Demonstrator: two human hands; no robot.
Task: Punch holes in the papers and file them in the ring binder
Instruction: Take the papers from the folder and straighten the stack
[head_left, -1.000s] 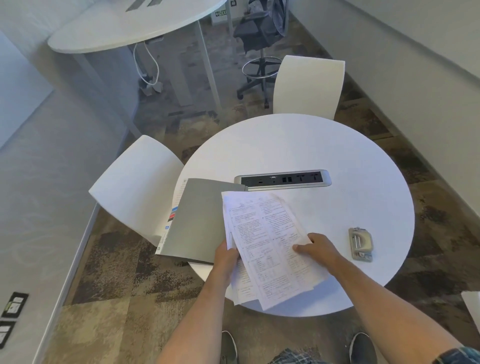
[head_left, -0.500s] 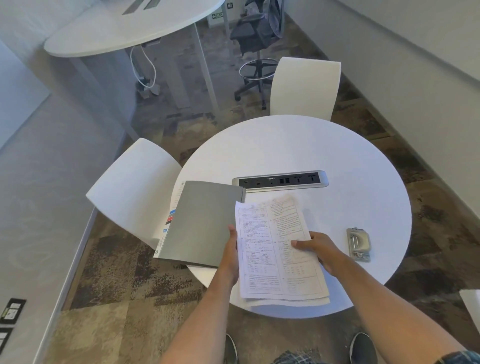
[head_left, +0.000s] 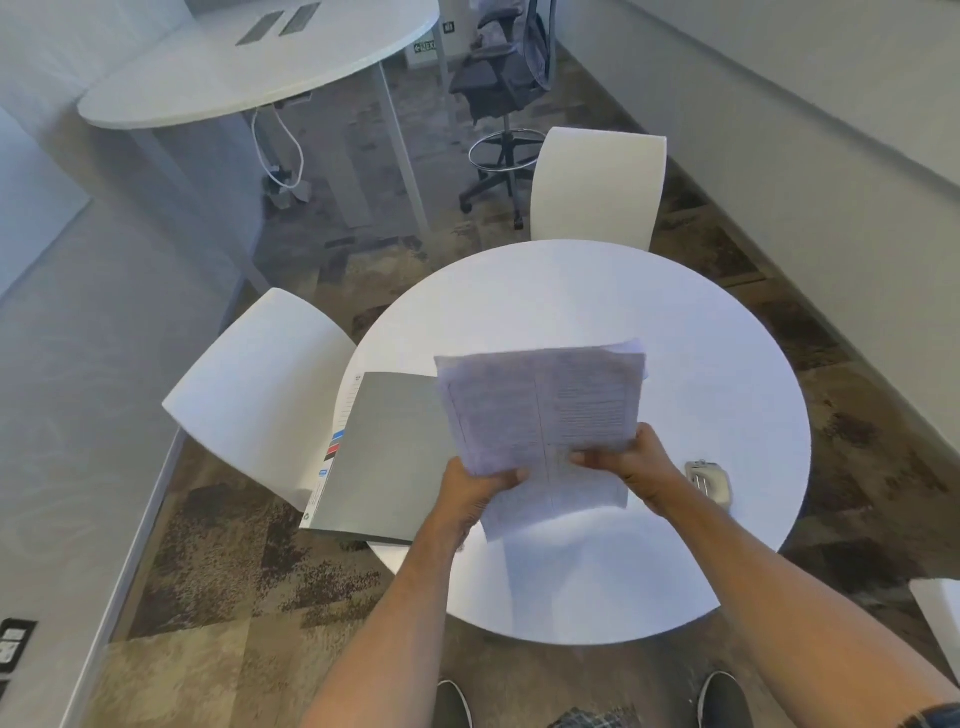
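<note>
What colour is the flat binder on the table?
Grey; the closed flat ring binder shows best in the head view.

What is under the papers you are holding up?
Under the papers, held up by the left hand and right hand, are the white table and an edge of the grey binder. Whatever lies directly behind the sheets is covered.

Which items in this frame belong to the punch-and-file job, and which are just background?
Job items:
- stack of printed white papers, held by left hand and right hand
- closed grey ring binder
- small metal hole punch

Background:
- white moulded chairs
- black swivel stool
- long white desk
</note>
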